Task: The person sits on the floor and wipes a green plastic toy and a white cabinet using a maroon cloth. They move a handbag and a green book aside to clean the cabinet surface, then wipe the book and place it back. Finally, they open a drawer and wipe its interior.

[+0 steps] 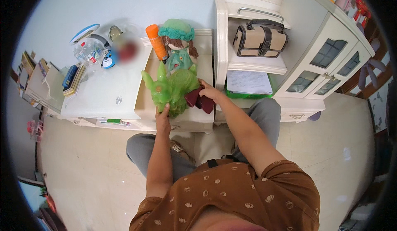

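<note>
A translucent green animal figurine with two upright ears and a bumpy, carved body sits on a low cream cabinet. My left hand grips its front below the head, thumb against the chest and the other fingers mostly hidden. Bunched in my right hand is a dark maroon cloth, which hangs in folds against the figurine's rear end. Right behind the figurine sits a cloth doll in a green dress and ruffled green hat. An orange spray can leans beside the doll.
To the left, a glass-topped desk bears plastic bottles, a desk lamp and stacked books. On the right, a shelf unit holds a beige handbag above papers in a green tray. A glazed cabinet stands farther right.
</note>
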`<state>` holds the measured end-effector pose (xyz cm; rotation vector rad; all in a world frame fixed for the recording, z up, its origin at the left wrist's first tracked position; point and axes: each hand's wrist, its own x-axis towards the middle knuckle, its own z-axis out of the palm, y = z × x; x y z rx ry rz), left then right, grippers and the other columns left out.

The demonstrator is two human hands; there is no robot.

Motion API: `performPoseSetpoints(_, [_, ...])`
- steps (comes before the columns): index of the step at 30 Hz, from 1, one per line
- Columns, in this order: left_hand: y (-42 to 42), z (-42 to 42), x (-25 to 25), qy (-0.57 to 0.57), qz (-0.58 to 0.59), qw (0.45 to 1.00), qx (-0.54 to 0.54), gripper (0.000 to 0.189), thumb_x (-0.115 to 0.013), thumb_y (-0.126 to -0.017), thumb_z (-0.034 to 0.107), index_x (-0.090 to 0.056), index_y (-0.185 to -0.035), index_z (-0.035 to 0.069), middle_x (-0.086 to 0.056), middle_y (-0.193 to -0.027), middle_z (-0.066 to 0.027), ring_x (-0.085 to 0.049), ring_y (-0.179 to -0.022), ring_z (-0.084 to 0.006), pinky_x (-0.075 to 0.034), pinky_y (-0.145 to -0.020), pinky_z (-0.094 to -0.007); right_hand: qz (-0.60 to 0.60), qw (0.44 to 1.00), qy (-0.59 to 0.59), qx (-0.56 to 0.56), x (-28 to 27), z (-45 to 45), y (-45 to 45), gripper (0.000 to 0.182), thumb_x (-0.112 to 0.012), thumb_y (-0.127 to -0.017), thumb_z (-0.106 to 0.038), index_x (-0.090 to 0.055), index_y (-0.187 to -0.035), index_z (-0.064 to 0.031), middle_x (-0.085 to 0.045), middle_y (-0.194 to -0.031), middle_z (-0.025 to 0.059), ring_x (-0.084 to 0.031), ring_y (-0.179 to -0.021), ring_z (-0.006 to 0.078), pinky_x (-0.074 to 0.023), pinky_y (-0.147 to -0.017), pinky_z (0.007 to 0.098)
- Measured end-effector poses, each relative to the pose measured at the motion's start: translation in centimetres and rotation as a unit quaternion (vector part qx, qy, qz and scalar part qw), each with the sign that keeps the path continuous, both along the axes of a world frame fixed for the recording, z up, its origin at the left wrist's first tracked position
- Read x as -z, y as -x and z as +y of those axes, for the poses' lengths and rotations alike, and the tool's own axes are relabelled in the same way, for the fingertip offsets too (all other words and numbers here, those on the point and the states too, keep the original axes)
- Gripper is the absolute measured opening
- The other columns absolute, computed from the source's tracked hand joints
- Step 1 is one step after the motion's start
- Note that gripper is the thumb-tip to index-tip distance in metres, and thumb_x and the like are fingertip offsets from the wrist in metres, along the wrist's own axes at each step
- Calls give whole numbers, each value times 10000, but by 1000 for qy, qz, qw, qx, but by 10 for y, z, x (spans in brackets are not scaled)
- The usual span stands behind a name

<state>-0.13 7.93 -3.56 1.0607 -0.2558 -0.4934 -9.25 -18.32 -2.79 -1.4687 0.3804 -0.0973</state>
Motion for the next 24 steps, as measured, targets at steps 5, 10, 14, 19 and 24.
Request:
performPoseSetpoints(5, [-2,3,7,-13,-28,1000,-1,516,-691,-952,175,-501,-1421,72,-582,-1359,-72,-551,-1228,-229,-448,-1035,-392,-46,996,-62,43,-10,23,30,863,-577,-737,30,-326,-1553,-91,-549,-1320,98,-519,-1174,228,-413,-1007,298])
performPoseSetpoints(10, [9,2,-10,-44,-21,999,19,508,-706,-940,181,-519,-1397,59,-594,-1335,-71,-562,-1210,-227,-457,-1014,-391,-87,991,-59,79,10,26,53,864,-557,-740,51,-323,-1559,-91,-576,-1323,98,-566,-1133,221,-450,-965,291])
performPoseSetpoints(14, [6,8,-7,-49,-39,998,20,494,-700,-940,177,-527,-1387,58,-593,-1330,-71,-560,-1213,-221,-461,-1005,-393,-61,994,-62,69,2,29,56,865,-548,-735,55,-333,-1558,-101,-589,-1307,108,-592,-1116,228,-468,-964,300])
performPoseSetpoints(19, [10,-5,-7,-30,-8,999,32,495,-685,-942,159,-523,-1393,38,-607,-1307,-83,-565,-1205,-220,-449,-1023,-380,-67,993,-20,94,12,18,52,856,-536,-742,57,-328,-1559,-93,-581,-1320,114,-595,-1115,231,-487,-937,316])
performPoseSetpoints(24, [11,-2,-12,-24,40,999,22,513,-722,-908,132,-540,-1374,17,-637,-1267,-95,-581,-1170,-230,-449,-1024,-394,-52,992,-51,99,18,17,40,833,-535,-753,52,-348,-1552,-91,-563,-1366,117,-594,-1140,245,-486,-937,326])
